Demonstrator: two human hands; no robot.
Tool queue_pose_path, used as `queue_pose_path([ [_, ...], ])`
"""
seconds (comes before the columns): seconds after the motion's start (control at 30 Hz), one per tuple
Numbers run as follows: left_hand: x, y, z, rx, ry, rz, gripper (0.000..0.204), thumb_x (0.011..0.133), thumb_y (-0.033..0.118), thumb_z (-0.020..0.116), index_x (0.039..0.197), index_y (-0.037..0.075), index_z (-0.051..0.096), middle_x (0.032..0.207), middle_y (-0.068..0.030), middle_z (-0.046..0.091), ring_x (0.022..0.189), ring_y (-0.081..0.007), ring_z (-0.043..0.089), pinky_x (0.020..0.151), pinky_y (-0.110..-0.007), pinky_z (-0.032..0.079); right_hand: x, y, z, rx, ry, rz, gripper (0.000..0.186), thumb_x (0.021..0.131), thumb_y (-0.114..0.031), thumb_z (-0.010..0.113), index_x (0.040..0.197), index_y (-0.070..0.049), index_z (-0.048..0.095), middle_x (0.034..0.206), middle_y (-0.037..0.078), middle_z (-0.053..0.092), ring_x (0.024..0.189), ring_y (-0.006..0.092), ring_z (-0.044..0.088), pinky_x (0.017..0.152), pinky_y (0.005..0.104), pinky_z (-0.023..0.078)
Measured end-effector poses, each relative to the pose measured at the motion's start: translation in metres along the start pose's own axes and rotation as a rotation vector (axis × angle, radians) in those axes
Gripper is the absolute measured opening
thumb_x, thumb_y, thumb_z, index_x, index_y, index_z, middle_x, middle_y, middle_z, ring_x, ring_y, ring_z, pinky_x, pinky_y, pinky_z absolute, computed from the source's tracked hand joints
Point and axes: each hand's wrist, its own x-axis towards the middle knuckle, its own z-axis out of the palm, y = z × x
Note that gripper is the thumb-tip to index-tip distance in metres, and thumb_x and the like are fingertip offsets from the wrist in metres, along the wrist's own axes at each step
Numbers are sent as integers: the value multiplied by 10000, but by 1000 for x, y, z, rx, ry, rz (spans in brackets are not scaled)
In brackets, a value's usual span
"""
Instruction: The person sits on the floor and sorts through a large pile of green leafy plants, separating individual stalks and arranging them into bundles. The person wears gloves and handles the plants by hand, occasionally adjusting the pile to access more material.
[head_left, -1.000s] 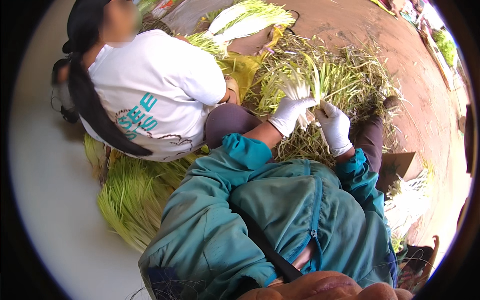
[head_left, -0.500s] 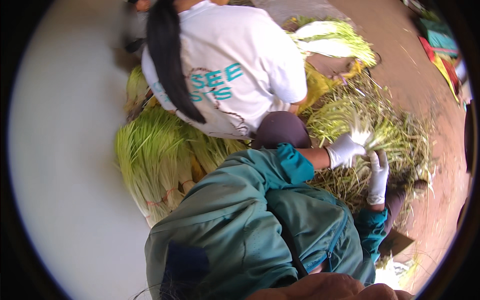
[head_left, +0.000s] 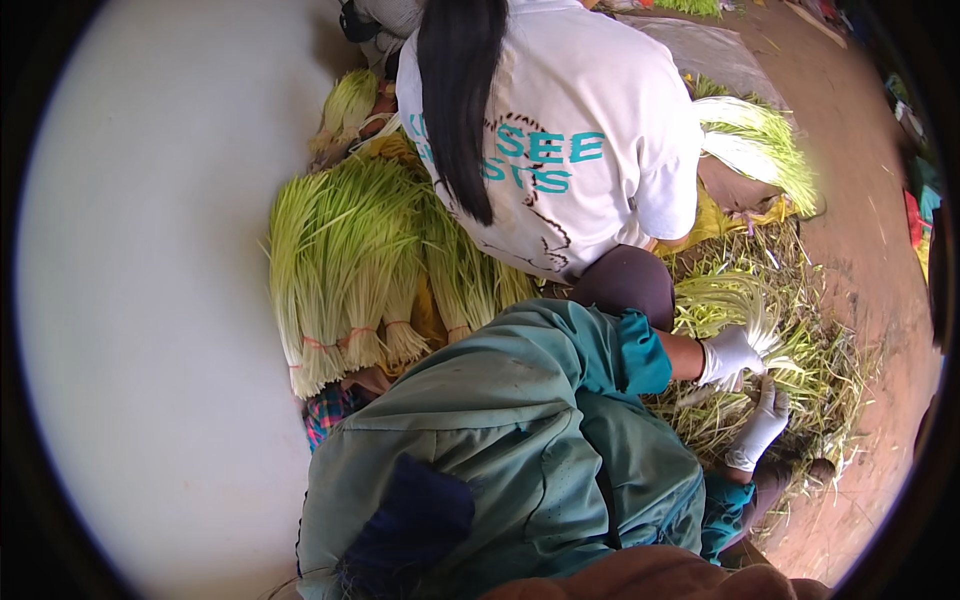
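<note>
My left hand [head_left: 728, 355], in a white glove, is closed around a bunch of long, thin, pale green leafy stalks [head_left: 762, 325]. White stem ends show at the glove, and the leaves fan out away from it. Just below and to the right is my right hand [head_left: 762, 430], also gloved in white. Its fingers stretch up to the near side of the bunch, and nothing can be made out in them. Under both hands spreads a heap of loose straw-coloured and green trimmings [head_left: 820, 400].
Beside me on the left sits a person in a white shirt [head_left: 590, 90], back turned. Several tied bundles of green stalks [head_left: 345, 240] lie along a pale wall [head_left: 150, 300]. Another pile of stalks [head_left: 765, 140] rests on yellow sacking [head_left: 712, 222]. Brown floor [head_left: 870, 230] runs along the right.
The view has shifted, so the scene sits further right and more bundles show at left. My left hand still grips the stalks; the right hand's fingers have drawn closer together.
</note>
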Motion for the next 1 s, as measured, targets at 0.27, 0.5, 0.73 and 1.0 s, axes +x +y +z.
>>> queue_pose_path([
  [0.27,-13,26,-12,-113,105,67,224,687,115,762,761,-67,653,563,-115,608,367,-188,546,326,-298,404,6,125,-79,-1216,-318,-236,314,871,-267,555,743,5,645,664,189,603,545,300,585,536,406,480],
  [0.5,-14,15,-7,29,-2,101,231,683,113,761,807,-57,666,610,-116,633,387,-198,556,337,-310,424,-1,124,-113,-800,-447,149,322,908,-290,562,1032,-11,664,811,112,667,721,177,618,683,302,503],
  [0.73,1,-29,9,591,-47,235,393,591,185,813,890,-32,680,744,-154,676,631,-236,644,594,-349,500,8,40,-41,-59,-253,24,424,947,-332,541,1140,42,594,972,69,633,858,132,595,794,266,475],
  [1.0,13,-58,5,238,75,278,267,654,107,755,831,-73,665,694,-152,657,549,-213,624,501,-349,491,-33,15,-19,146,-110,28,348,951,-259,538,1110,40,621,1074,75,644,956,135,600,840,254,460],
])
